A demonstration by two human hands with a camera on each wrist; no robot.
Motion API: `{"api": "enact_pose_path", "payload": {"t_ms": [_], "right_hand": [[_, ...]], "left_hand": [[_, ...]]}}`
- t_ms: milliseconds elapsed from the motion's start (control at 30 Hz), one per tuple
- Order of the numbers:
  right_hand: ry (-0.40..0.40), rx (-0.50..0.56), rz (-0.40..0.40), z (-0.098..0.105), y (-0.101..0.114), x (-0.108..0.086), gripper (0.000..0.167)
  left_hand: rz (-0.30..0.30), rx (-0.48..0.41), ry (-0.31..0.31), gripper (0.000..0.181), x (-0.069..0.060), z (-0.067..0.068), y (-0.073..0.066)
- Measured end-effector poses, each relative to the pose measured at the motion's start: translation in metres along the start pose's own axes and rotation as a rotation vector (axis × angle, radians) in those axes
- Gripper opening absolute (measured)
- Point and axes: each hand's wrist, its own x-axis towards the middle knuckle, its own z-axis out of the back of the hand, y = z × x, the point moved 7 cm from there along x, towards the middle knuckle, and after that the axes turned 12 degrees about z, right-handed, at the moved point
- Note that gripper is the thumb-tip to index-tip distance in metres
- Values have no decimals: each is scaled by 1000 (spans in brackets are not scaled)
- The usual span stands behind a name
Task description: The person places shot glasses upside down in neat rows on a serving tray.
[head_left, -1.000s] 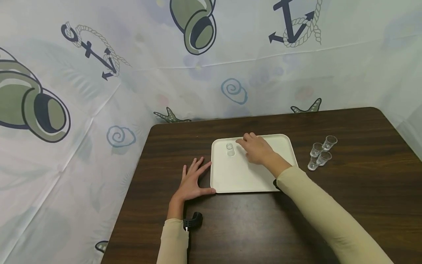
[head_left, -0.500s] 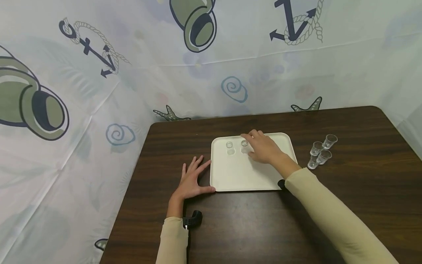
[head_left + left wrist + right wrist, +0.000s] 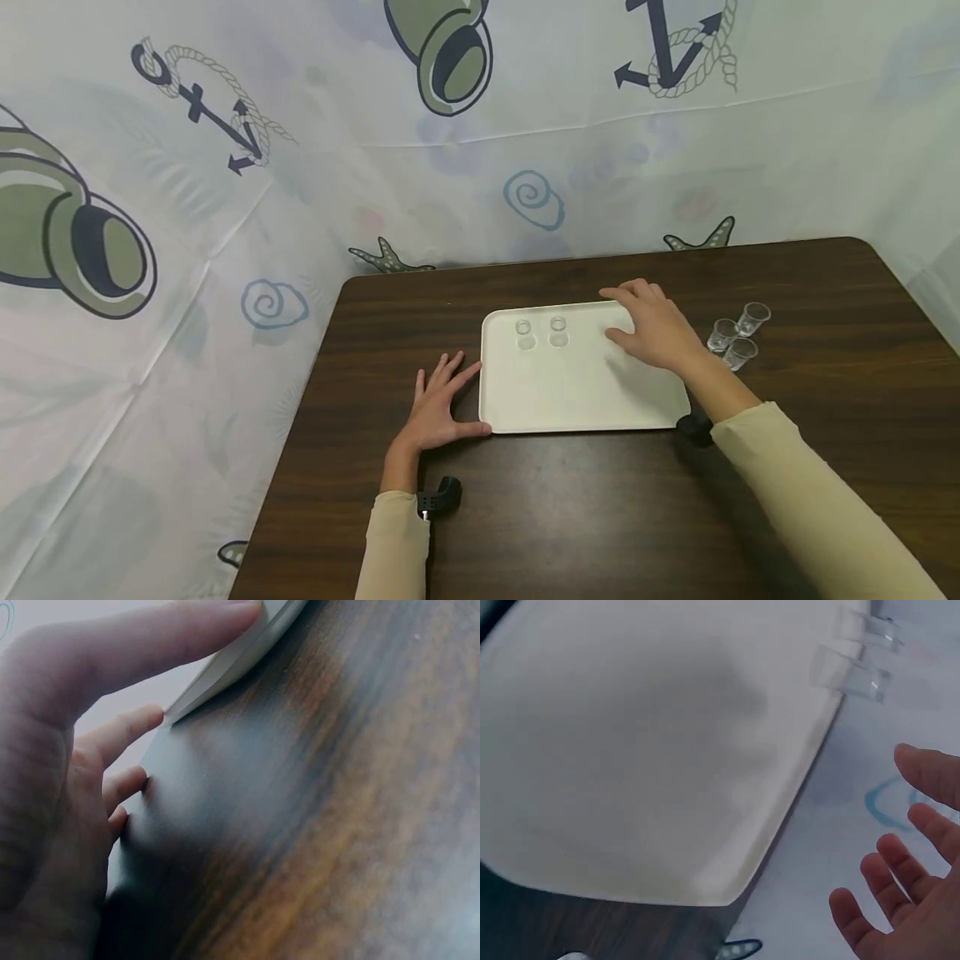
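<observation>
My left hand [image 3: 433, 417] has its fingers spread, its thumb at the near left corner of a cream tray [image 3: 577, 392] and its index fingertip at the left edge. The thumb [image 3: 150, 645] lies on the tray's rim in the left wrist view. On the tray's far left part stand two small clear shot glasses, one farther left [image 3: 524, 335] and one beside it [image 3: 558, 331], apparently rim down. My right hand [image 3: 656, 327] is over the tray's far right corner, fingers parted, holding nothing. Right of it, three upright shot glasses [image 3: 740, 353] show close together.
The dark wood table [image 3: 555, 517] extends around the tray. A pale printed cloth [image 3: 450, 200] hangs behind its back edge. Each wrist wears a black strap device [image 3: 442, 497]. The right forearm crosses the tray's right side.
My right hand has let go of the second shot glass, leaving it standing beside the first, and has moved right toward the other glasses. It now hides one of them. My left hand stays put.
</observation>
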Motion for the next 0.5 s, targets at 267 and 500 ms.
{"api": "enact_pose_path", "payload": {"t_ms": [267, 500], "right_hand": [[-246, 158, -98, 56, -26, -33, 49], [-490, 210, -260, 92, -69, -76, 47]], "left_hand": [[-15, 0, -16, 102, -1, 2, 0], [-13, 7, -13, 102, -2, 3, -1]]}}
